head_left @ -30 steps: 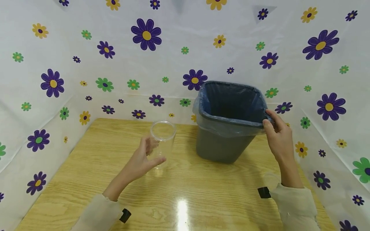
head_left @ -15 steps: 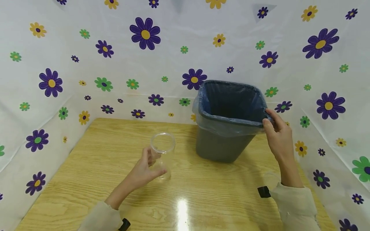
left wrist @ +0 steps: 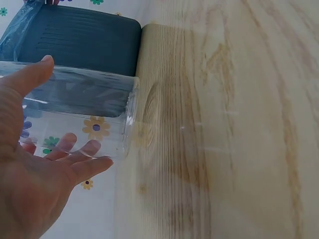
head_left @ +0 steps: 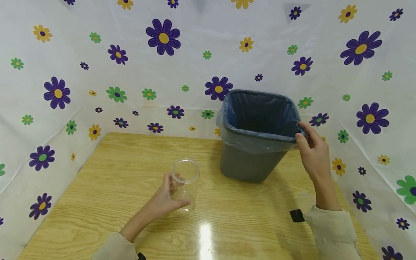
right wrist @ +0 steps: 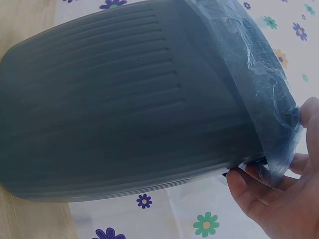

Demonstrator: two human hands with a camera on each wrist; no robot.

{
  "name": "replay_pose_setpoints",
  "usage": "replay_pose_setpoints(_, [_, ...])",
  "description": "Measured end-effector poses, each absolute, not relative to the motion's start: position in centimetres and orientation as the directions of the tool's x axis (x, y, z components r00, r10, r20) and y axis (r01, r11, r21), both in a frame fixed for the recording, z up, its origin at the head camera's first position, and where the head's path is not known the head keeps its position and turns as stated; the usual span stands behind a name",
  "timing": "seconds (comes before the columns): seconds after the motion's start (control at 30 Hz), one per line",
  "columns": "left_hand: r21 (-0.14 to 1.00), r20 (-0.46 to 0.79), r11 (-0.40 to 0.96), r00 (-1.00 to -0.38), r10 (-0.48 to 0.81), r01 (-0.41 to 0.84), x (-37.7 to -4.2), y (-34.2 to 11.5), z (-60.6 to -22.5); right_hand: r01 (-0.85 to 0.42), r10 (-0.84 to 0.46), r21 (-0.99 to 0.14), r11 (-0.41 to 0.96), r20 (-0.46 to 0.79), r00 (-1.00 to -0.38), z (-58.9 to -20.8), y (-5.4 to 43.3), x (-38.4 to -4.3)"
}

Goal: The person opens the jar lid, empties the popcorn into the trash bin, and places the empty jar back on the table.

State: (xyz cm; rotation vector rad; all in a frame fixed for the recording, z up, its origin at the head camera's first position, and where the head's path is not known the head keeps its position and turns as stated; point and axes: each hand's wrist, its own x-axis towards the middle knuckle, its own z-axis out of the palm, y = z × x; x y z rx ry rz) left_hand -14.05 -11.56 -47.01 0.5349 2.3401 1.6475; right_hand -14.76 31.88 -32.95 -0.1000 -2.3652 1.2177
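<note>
A clear plastic cup (head_left: 185,186) stands upright in my left hand (head_left: 162,204), the mouth facing up. In the left wrist view, the thumb lies along one side of the cup (left wrist: 82,107) and the fingers (left wrist: 92,168) pass round the other, with its base close over the table. My right hand (head_left: 313,157) grips the right front corner of a grey trash bin (head_left: 250,164). That bin has a bluish plastic liner (head_left: 256,142) folded over its rim. Seen from the right wrist, thumb and fingers (right wrist: 244,191) pinch rim and liner.
The bin stands at the back right of the wooden table (head_left: 130,169), near a flower-patterned white backdrop (head_left: 195,65). A faint clear round shape (head_left: 305,200) shows beside the right sleeve (head_left: 329,231).
My left hand has lowered the cup and brought it nearer to me, slightly rightward. The right hand keeps its grip on the bin, which stays in place.
</note>
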Motion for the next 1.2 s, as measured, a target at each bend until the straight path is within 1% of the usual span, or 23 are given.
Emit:
replay_pose_setpoints(0.17, [0.932,0.002,0.33,-0.91,0.415,0.153,-13.9,-11.4,-47.3,-0.142,0.275,-0.784,0.605,0.373,-0.886,-33.0,31.9,-14.8])
replay_pose_setpoints(0.5, [0.92,0.004,0.35,-0.901,0.435,0.173,-13.5,-11.4,-47.7,-0.142,0.275,-0.787,0.601,0.37,-0.887,-33.1,31.8,-14.9])
replay_pose_setpoints(0.7, [0.921,-0.006,0.353,-0.901,0.434,0.164,-13.5,-11.4,-47.8,-0.153,0.272,-0.787,0.597,0.378,-0.885,-33.1,31.8,-14.9])
replay_pose_setpoints(0.97, [0.912,0.03,0.343,-0.871,0.491,0.225,-13.7,-11.6,-48.0,-0.155,0.272,-0.785,0.6,0.382,-0.883,-33.1,31.9,-15.0])
replay_pose_setpoints(1.13, [0.919,0.039,0.318,-0.855,0.517,0.234,-13.8,-11.7,-48.2,-0.146,0.273,-0.782,0.606,0.376,-0.885,-33.1,32.0,-15.0])
replay_pose_setpoints(1.2, [0.915,0.031,0.328,-0.851,0.525,0.236,-13.8,-11.8,-48.3,-0.14,0.273,-0.78,0.61,0.372,-0.887,-33.1,32.0,-15.0])
